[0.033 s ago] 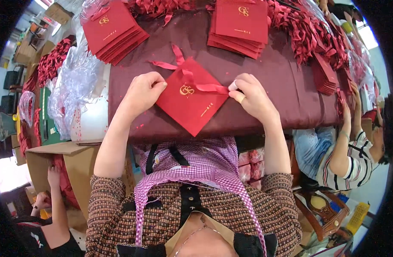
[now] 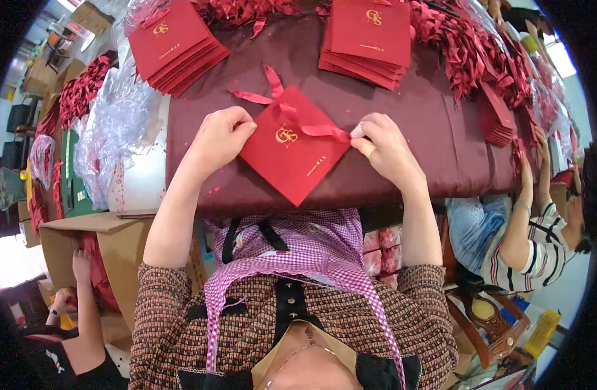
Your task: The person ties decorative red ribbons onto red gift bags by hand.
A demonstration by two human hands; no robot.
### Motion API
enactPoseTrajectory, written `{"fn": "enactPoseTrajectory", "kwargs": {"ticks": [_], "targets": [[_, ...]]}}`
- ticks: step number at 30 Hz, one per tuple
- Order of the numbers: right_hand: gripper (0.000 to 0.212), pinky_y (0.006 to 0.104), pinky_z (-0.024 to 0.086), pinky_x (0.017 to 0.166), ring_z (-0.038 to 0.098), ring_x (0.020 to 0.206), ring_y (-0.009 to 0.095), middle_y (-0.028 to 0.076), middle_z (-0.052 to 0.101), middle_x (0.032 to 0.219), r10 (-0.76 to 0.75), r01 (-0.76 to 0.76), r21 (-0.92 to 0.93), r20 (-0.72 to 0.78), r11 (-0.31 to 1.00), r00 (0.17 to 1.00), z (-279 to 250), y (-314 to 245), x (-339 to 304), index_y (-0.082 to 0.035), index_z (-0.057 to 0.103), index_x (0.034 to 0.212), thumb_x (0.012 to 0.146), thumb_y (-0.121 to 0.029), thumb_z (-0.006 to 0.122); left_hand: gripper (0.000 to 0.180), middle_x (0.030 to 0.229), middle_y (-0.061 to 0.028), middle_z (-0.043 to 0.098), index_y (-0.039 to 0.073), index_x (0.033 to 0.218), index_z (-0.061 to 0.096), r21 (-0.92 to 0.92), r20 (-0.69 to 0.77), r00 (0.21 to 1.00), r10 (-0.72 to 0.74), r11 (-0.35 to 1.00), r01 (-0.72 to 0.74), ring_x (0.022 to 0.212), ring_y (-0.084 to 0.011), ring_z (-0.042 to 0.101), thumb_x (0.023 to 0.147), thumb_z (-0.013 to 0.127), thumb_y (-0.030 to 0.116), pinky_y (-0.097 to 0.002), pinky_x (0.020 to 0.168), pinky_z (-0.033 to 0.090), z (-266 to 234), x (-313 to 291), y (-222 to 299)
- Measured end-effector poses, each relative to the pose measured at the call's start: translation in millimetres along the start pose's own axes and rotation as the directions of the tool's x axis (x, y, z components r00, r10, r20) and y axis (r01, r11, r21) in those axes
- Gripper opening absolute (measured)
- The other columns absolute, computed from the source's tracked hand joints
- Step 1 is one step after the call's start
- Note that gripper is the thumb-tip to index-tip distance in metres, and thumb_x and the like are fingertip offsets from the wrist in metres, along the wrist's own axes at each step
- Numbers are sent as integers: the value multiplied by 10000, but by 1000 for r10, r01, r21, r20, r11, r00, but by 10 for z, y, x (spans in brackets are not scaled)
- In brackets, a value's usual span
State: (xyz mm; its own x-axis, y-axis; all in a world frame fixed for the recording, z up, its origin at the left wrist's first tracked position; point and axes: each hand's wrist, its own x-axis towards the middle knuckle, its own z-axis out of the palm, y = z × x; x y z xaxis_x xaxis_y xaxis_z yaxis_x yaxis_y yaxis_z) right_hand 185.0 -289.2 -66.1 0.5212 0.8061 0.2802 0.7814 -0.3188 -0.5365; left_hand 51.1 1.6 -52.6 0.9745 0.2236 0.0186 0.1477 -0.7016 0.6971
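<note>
A flat red square pouch [image 2: 292, 162] with gold print lies turned cornerwise on the cloth in front of me. My left hand [image 2: 228, 133] pinches its left corner between thumb and forefinger. At the right corner, the fingertips of my right hand [image 2: 380, 143] are closed on one end of a red ribbon [image 2: 321, 131]. That ribbon runs across the pouch's upper part, and its loose tails stick out past the top left edge. A pale wrap covers one of my right fingertips. Whether that hand also grips the pouch's corner is hidden.
Stacks of red pouches stand at the far left [image 2: 175, 55] and far right [image 2: 370, 42] of the dark red tablecloth [image 2: 266, 62]. Ribbon heaps [image 2: 464, 58] line the back. Clear plastic [image 2: 113, 123] and a cardboard box [image 2: 90, 224] are at left. Other people work on both sides.
</note>
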Motion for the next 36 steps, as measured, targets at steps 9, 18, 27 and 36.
{"fn": "enactPoseTrajectory", "kwargs": {"ticks": [9, 18, 27, 36], "targets": [[189, 246, 482, 664, 583, 726, 114, 41, 634, 840, 434, -291, 787, 33, 544, 900, -182, -107, -140, -6, 634, 1073, 892, -49, 602, 165, 697, -125, 604, -33, 872, 610, -78, -105, 993, -52, 996, 44, 681, -140, 578, 855, 602, 131, -312, 631, 458, 102, 15, -132], [224, 308, 541, 760, 644, 827, 187, 128, 674, 1023, 337, -192, 820, 0, 539, 942, -57, -444, -109, 46, 645, 1045, 829, -8, 670, 181, 711, -150, 620, -31, 933, 645, -211, -99, 990, -104, 974, 81, 670, -179, 591, 843, 598, 120, -333, 646, 469, 104, -28, -157], [207, 386, 443, 774, 551, 892, 296, 81, 594, 948, -170, 182, 21, -274, 983, 947, 263, -720, 159, -79, 654, 889, 694, -64, 723, 259, 813, -13, 632, -56, 1034, 629, -457, 95, 992, -77, 882, 112, 712, -72, 529, 791, 626, 33, -239, 651, 459, 72, -184, -61], [166, 375, 400, 740, 530, 827, 255, 55, 576, 843, -205, 205, -25, -212, 979, 955, 670, -786, 257, -80, 595, 865, 741, -114, 700, 232, 787, 3, 591, -43, 1024, 624, -497, 52, 997, -54, 865, 73, 704, -56, 506, 801, 639, 22, -220, 636, 441, 61, -302, 103]]}}
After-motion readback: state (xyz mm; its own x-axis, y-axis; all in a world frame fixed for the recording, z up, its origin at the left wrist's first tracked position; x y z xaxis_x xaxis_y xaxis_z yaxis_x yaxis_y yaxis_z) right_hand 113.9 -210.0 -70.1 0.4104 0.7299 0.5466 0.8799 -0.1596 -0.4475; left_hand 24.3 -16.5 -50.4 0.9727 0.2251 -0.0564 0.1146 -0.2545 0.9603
